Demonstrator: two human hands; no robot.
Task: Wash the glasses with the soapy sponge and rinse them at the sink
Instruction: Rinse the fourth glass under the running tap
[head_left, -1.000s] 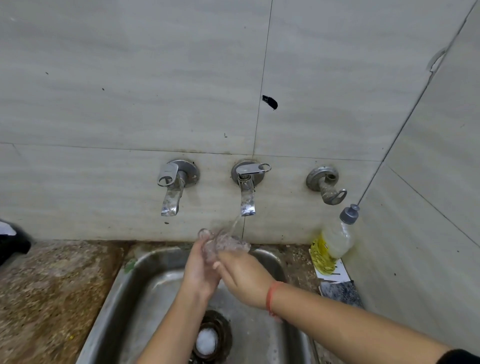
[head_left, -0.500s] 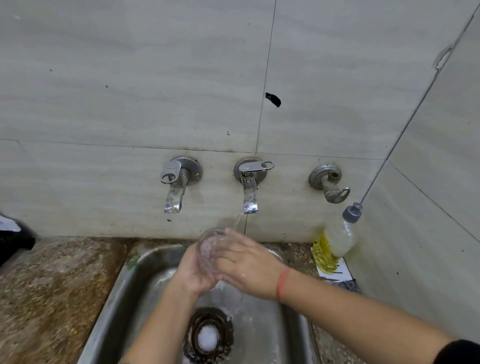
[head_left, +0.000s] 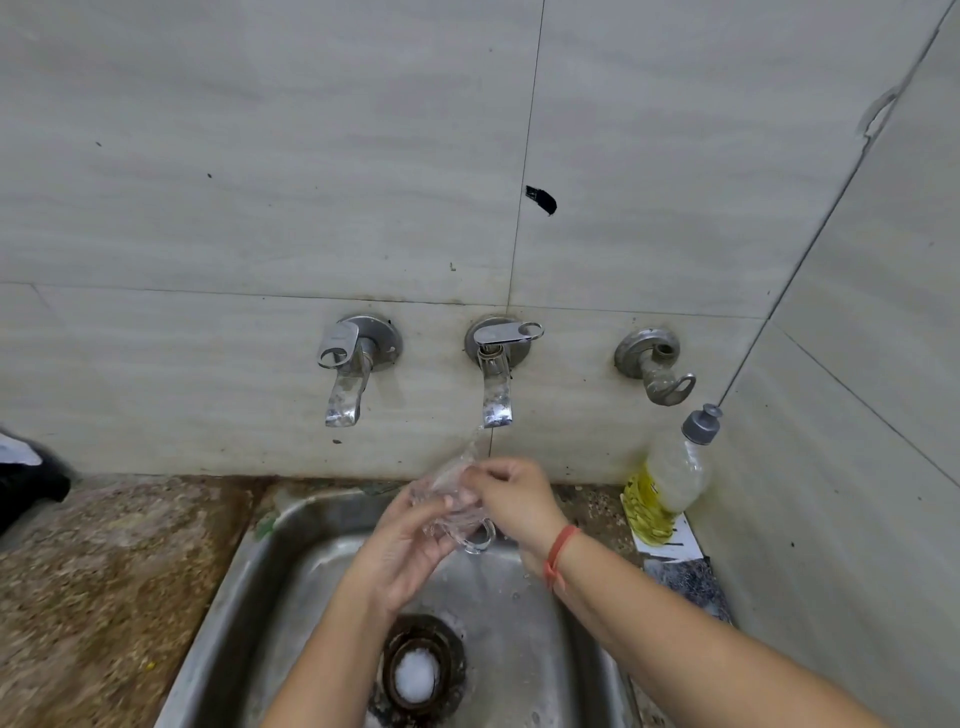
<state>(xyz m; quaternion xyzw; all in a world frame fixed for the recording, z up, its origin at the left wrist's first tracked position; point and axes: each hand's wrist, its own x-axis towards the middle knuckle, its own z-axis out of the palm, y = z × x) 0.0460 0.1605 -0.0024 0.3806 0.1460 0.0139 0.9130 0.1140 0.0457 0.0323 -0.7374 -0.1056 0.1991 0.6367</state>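
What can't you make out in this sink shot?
Head view only.
Glass: shape and soap hidden by the left hand, right hand and water.
Black object: cut by the left edge.
Bottle label: too small to read.
Sink: front cut by the bottom edge.

Two bare forearms (head_left: 701, 639), a thin orange-red thread band (head_left: 560, 553) round the right wrist.

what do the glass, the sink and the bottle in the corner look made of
The glass: clear glass, possibly hard plastic; see-through, with bright glints.
The sink: stainless steel by its look; dull grey metal sheen, blurred reflections.
The bottle: thin clear plastic, cloudy, yellow-printed low down; its grey cap looks plastic too.
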